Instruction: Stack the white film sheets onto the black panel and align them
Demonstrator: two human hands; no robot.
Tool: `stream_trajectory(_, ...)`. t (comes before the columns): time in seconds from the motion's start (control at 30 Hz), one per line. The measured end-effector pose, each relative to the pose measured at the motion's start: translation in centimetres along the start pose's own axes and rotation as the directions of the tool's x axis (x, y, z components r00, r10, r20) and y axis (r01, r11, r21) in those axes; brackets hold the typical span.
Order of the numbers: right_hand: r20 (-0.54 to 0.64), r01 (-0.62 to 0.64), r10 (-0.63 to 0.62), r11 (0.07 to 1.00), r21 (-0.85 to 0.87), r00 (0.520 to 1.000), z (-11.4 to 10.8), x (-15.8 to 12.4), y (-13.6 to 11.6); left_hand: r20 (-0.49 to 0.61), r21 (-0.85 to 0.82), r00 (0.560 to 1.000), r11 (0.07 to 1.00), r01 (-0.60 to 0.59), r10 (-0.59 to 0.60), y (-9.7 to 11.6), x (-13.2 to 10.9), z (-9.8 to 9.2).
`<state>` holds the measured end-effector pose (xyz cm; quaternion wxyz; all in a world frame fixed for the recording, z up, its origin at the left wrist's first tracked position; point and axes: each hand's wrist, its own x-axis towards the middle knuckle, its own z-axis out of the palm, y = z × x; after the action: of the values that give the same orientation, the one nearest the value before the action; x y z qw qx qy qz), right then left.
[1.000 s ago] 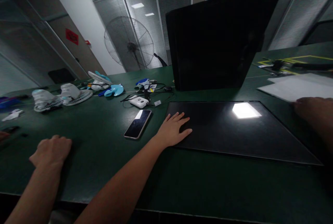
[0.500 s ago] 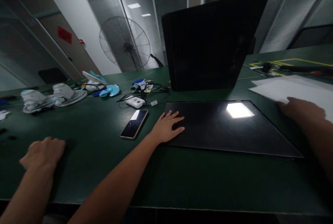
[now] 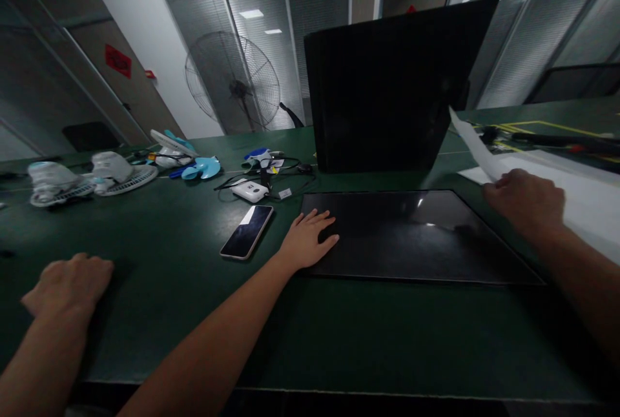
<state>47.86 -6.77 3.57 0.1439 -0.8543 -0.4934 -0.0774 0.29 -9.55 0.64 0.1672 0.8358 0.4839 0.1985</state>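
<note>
My left hand [image 3: 307, 241] lies flat with spread fingers on the left end of a glossy black flat panel [image 3: 411, 236]. My right hand [image 3: 526, 201] is closed on a sheet of white paper [image 3: 472, 142], whose left end is lifted and curls up. Other white sheets [image 3: 586, 191] lie on the table beneath and beyond it. A smartphone [image 3: 247, 232] with a lit reflection rests just left of my left hand. Behind the flat panel stands a large dark panel [image 3: 392, 94], tilted and upright.
Another person's closed hand [image 3: 70, 284] rests on the green table [image 3: 339, 333] at the left. A white device [image 3: 249, 190] with cables lies behind the phone. Fan parts [image 3: 113, 172] and blue fan blades [image 3: 201, 168] sit at the back left. Yellow tape [image 3: 542, 124] marks the far right.
My right hand has moved left, lifting the edge of a paper sheet toward the flat panel. My left hand stays on the panel. The view has shifted slightly.
</note>
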Motion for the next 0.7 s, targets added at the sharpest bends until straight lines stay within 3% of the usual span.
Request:
stream_trajectory(0.07,0.061,0.208,-0.213,0.975,0.075,0.975,0.3,-1.6,-3.1,-0.052,-0.084,0.998,0.996,0.031,-0.036,-0.2,0.2,0.1)
stream_trajectory(0.1,0.104,0.332,-0.345,0.935,0.124,0.933,0.5,-2.5,-4.7,-0.076,-0.113,0.996,0.993,0.046,-0.055,-0.4,0.3,0.1)
stream_trajectory(0.13,0.151,0.457,-0.483,0.872,0.177,0.863,0.8,-3.6,-6.2,-0.100,-0.141,0.992,0.988,0.060,-0.075,-0.6,0.4,0.2)
stream_trajectory(0.2,0.231,0.647,-0.701,0.713,0.271,0.675,1.1,-5.8,-8.7,-0.159,-0.222,0.979,0.971,0.089,-0.125,-1.2,0.5,0.2)
stream_trajectory(0.27,0.277,0.749,-0.816,0.576,0.328,0.507,0.9,-7.9,-10.4,-0.219,-0.316,0.960,0.943,0.101,-0.176,-1.7,0.6,0.3)
stream_trajectory(0.33,0.291,0.798,-0.867,0.490,0.351,0.404,0.4,-9.4,-11.3,-0.270,-0.405,0.938,0.910,0.094,-0.217,-2.2,0.7,0.4)
stream_trajectory(0.4,0.292,0.823,-0.892,0.437,0.363,0.344,-0.1,-10.5,-11.8,-0.298,-0.476,0.921,0.875,0.083,-0.250,-2.5,1.0,0.5)
stream_trajectory(0.5,0.300,0.851,-0.909,0.389,0.353,0.291,-0.8,-11.4,-12.1,-0.281,-0.550,0.915,0.830,0.094,-0.290,-3.0,1.6,0.7)
stream_trajectory(0.7,0.264,0.865,-0.933,0.334,0.374,0.246,-1.0,-11.8,-12.4,-0.145,-0.587,0.949,0.796,0.145,-0.280,-4.5,2.4,-0.9)
